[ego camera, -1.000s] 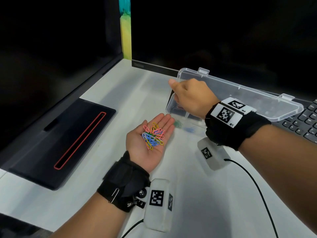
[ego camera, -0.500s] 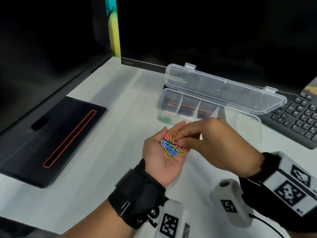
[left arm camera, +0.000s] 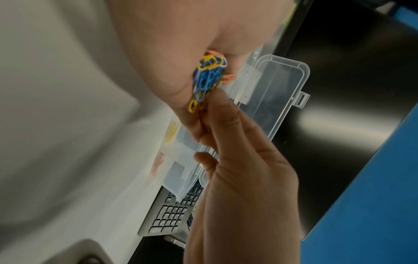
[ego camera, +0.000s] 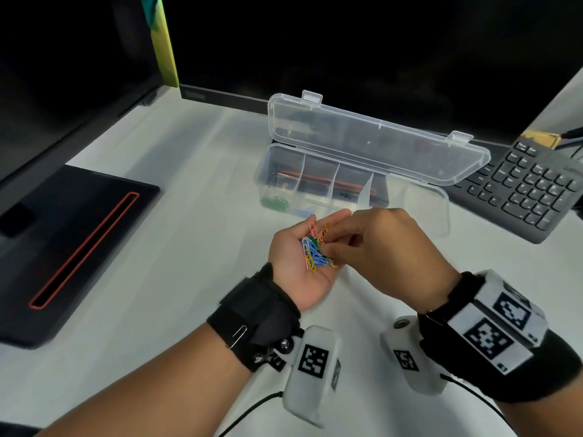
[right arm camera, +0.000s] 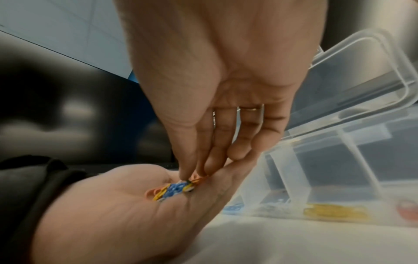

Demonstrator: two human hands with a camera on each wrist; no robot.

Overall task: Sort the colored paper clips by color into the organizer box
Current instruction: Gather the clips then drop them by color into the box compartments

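Left hand (ego camera: 295,263): lying palm-up, fingers relaxed, serving as tray for tangled multicoloured paper clips (ego camera: 315,250). Right hand (ego camera: 378,250): grip closing on one clip, singling it out for the clear plastic organizer box (ego camera: 422,197).

White desk (ego camera: 164,279): organizer box (ego camera: 318,197), keyboard (ego camera: 530,190), black pad (ego camera: 72,244).

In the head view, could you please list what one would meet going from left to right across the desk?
Black pad with the red slot → left hand cupping the paper clips → right hand reaching into them → keyboard. The organizer box spans the middle behind both hands, so it is left out.
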